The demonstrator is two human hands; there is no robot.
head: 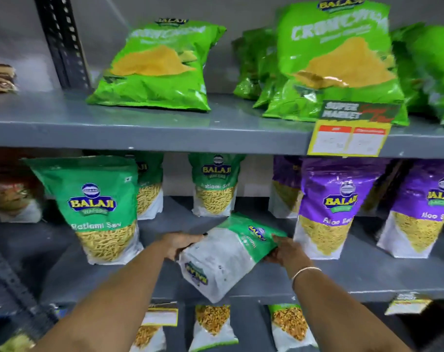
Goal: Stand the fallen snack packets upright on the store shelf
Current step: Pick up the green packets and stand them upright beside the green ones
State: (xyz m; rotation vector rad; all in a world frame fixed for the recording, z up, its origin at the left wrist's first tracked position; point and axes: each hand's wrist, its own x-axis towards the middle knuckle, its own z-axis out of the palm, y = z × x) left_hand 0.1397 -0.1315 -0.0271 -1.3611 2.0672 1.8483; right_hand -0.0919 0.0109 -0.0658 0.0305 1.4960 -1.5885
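Note:
A green and white snack packet (pixel 226 257) lies tilted on the middle shelf (pixel 368 278), its white bottom end hanging over the front edge toward me. My left hand (pixel 180 243) grips its left side. Its green top end is held by my right hand (pixel 285 252), which wears a thin bangle. Upright green packets stand at left (pixel 94 207) and behind (pixel 216 184). On the shelf above, a bright green packet (pixel 157 64) leans back, tilted to one side.
Purple packets (pixel 335 207) stand upright right of the held one. More bright green packets (pixel 340 59) fill the upper shelf, above a yellow price tag (pixel 347 138). A lower shelf holds several small packets (pixel 213 326). A dark slotted upright (pixel 63 41) rises at left.

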